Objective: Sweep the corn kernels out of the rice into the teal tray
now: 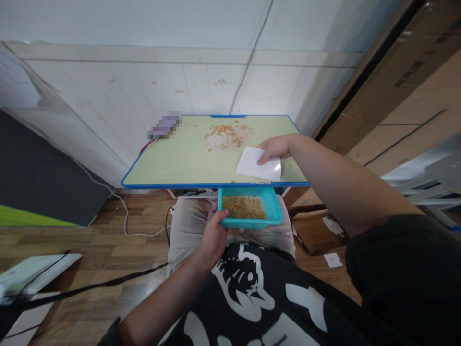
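Note:
My left hand (214,233) grips the near left corner of a teal tray (274,211), held just under the front edge of the small table (180,161). The tray holds a layer of yellow beans (244,207). My right hand (274,147) rests on the tabletop near its right front, fingers closed on a white card (257,165) that lies flat by the edge. A mixed pile of white grains and yellow beans (226,136) lies further back in the middle of the table.
The table has a pale green top and a blue rim. A blurred small object (164,127) sits at its back left with a red cable. White wall panels stand behind, cardboard boxes (406,86) to the right, cables across the wooden floor.

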Motion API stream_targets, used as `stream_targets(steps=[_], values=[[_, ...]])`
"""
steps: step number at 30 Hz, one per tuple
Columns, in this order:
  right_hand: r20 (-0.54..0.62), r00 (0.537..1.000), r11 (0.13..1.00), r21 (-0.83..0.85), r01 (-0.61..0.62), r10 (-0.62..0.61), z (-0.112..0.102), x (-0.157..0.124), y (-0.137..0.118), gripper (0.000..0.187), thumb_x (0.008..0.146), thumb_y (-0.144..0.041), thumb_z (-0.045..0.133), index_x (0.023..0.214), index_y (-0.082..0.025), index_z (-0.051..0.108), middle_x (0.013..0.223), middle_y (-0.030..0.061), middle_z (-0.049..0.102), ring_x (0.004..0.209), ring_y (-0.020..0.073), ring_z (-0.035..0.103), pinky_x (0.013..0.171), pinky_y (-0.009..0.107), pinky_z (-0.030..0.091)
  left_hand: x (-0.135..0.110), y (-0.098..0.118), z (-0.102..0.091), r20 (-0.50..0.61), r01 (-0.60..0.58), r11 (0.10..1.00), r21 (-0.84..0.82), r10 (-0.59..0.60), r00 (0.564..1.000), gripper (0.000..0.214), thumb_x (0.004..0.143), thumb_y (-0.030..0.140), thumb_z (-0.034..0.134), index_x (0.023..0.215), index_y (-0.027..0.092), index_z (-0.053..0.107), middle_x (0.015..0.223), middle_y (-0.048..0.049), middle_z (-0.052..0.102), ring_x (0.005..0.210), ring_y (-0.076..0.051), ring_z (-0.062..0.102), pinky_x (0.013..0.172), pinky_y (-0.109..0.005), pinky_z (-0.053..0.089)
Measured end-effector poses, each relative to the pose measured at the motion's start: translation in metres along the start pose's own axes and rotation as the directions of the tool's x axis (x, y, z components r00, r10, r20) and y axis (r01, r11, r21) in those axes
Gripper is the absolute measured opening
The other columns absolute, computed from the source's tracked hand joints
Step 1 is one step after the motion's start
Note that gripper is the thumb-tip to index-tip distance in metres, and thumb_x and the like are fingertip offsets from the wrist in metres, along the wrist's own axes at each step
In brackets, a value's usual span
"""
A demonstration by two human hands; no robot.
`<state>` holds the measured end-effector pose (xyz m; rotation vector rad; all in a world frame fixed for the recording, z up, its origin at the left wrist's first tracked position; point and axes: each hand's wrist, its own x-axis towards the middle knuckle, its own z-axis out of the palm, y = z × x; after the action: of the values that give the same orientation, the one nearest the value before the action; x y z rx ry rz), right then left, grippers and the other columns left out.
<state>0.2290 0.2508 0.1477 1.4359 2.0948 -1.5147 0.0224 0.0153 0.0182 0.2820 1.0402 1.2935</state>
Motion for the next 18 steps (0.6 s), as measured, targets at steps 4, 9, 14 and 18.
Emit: stream_targets(steps=[4, 9, 14, 18], values=[[0.004, 1.000, 1.000, 0.009, -0.005, 0.005, 0.0004, 0.0009, -0.0025, 0.062, 0.078, -0.029, 0.084, 0.137, -0.015, 0.071, 0.122, 0.0138, 0.083, 0.107, 0.0297, 0.081, 0.094, 0.041, 0.066, -0.0023, 0.0013, 0.0022, 0.031, 0.000, 1.000, -0.006, 0.000, 1.000, 0.057, 0.063, 0.034, 0.086, 0.114, 0.025, 0.063, 0.117, -0.0090, 0.076, 0.116, -0.035, 0.070, 0.087, -0.045, 0.057], [0.011, 1.000, 1.000, -0.007, -0.006, 0.006, -0.0001, 0.0030, -0.0032, 0.062, 0.079, -0.029, 0.083, 0.138, -0.014, 0.070, 0.122, 0.0148, 0.083, 0.107, 0.0297, 0.081, 0.094, 0.041, 0.066, -0.0029, 0.0018, 0.0032, 0.007, 0.001, 1.000, 0.001, -0.001, 1.000, 0.054, 0.060, 0.035, 0.086, 0.109, 0.024, 0.063, 0.119, -0.0099, 0.077, 0.119, -0.035, 0.070, 0.088, -0.045, 0.058], [0.015, 1.000, 1.000, -0.028, 0.011, -0.010, 0.0000, 0.0052, -0.0038, 0.066, 0.079, -0.034, 0.086, 0.140, -0.014, 0.070, 0.120, 0.0138, 0.084, 0.106, 0.0293, 0.081, 0.092, 0.041, 0.067, -0.0016, 0.0007, 0.0024, -0.012, -0.003, 1.000, 0.018, 0.003, 1.000, 0.053, 0.060, 0.036, 0.086, 0.107, 0.024, 0.063, 0.117, -0.0095, 0.077, 0.115, -0.034, 0.069, 0.079, -0.040, 0.055], [0.015, 1.000, 1.000, -0.027, 0.006, -0.006, 0.0002, 0.0063, -0.0047, 0.065, 0.080, -0.035, 0.086, 0.140, -0.016, 0.071, 0.119, 0.0127, 0.084, 0.105, 0.0295, 0.081, 0.091, 0.041, 0.067, -0.0012, 0.0003, 0.0020, 0.006, -0.011, 1.000, 0.021, 0.011, 1.000, 0.058, 0.061, 0.036, 0.086, 0.113, 0.024, 0.064, 0.116, -0.0096, 0.077, 0.115, -0.035, 0.069, 0.077, -0.040, 0.056]])
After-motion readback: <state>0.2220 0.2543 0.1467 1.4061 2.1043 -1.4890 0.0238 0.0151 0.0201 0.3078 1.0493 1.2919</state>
